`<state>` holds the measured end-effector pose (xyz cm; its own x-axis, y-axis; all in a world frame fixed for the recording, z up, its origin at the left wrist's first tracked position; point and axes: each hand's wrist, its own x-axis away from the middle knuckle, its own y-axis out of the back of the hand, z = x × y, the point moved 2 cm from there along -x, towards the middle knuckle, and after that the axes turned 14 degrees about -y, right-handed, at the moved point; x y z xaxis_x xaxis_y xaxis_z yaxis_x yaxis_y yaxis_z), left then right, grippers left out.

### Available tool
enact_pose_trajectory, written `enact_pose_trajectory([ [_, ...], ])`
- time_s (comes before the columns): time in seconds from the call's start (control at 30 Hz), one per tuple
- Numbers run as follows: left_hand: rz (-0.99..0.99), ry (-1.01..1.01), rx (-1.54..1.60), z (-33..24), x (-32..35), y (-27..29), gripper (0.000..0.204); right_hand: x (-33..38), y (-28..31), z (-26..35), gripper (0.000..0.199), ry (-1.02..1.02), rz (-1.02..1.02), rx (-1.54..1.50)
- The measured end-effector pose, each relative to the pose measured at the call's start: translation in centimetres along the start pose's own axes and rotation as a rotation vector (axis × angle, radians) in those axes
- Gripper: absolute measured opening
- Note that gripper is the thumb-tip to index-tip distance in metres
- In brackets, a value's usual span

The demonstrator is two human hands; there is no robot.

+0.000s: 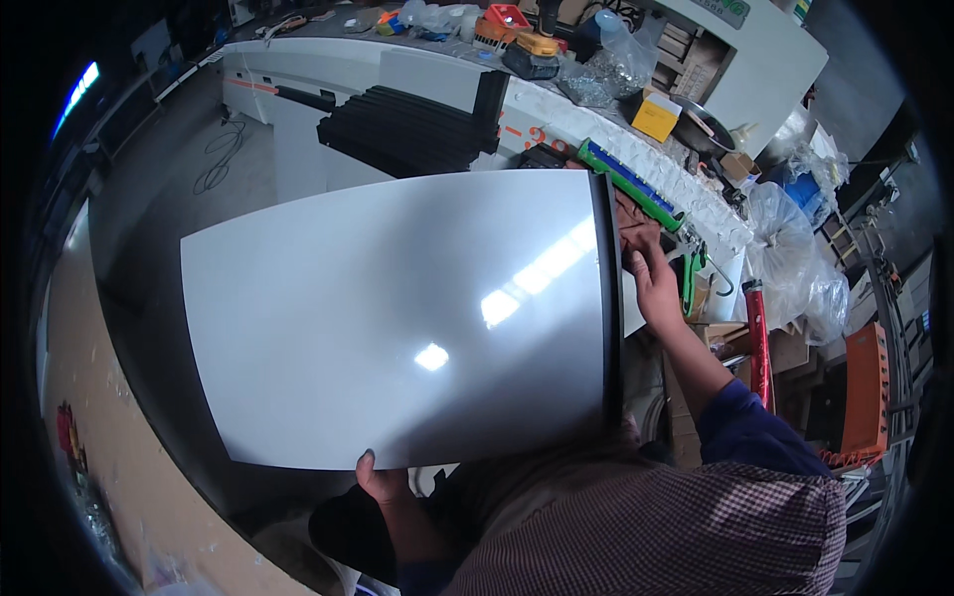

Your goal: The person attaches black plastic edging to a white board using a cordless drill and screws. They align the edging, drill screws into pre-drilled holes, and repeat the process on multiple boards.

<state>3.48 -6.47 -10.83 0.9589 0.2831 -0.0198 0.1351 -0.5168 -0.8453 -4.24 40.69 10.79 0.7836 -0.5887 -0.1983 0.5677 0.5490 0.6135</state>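
Note:
A large glossy white panel (pixel 328 298) lies across the middle, with bright reflections on its face. Along its right edge runs a black edge strip (pixel 610 308). My left hand (pixel 383 482) grips the panel's near edge, thumb on top and fingers hidden underneath. At the far right end, my right hand (pixel 651 273) is closed beside the black strip. Its fingers are bunched against a brown, crumpled rag-like thing (pixel 628 214), partly hidden by the strip. A green caulking gun (pixel 631 184) with a blue tube lies just beyond that hand.
Black strips (pixel 397 129) are stacked behind the panel. The cluttered bench holds a yellow cordless tool battery (pixel 537 50), a yellow box (pixel 656 116) and plastic bags. A red tube (pixel 758 338) and an orange rack (pixel 867 392) stand at right. A pale board (pixel 129 397) lies at left.

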Motion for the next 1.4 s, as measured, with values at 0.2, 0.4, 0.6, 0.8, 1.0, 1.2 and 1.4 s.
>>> enact_pose_trajectory([
  [0.2, 0.111, -0.068, -0.050, -0.2, 0.1, 0.6, 0.050, 1.5, -1.6, -0.5, 0.035, -0.259, 0.442, -0.521],
  [0.4, 0.060, -0.169, -0.018, -0.8, -0.3, -0.2, 0.046, 1.4, -2.3, 2.3, 0.034, -0.207, 0.485, -0.772],
  [0.6, -0.188, -0.038, 0.304, -1.3, -1.0, 0.3, 0.052, 0.6, -2.1, 8.9, 0.047, 0.320, 0.474, -0.309],
  [0.8, -0.245, -0.023, 0.377, -2.2, -0.7, 1.3, 0.040, 0.7, -2.3, 18.4, 0.048, 1.101, 0.108, 0.326],
  [1.0, -0.254, -0.049, 0.360, -4.5, -0.3, 3.1, 0.041, 2.3, -5.3, 25.0, 0.037, 1.498, 0.609, 0.181],
  [1.2, -0.151, -0.085, 0.366, -7.4, 0.6, 4.2, 0.048, 5.1, -8.4, 28.1, 0.034, 1.674, 0.919, 0.229],
  [1.4, -0.479, -0.184, 0.428, -8.9, -1.1, 4.0, 0.057, 8.6, -13.0, 29.7, 0.032, 1.422, 1.127, 0.324],
])
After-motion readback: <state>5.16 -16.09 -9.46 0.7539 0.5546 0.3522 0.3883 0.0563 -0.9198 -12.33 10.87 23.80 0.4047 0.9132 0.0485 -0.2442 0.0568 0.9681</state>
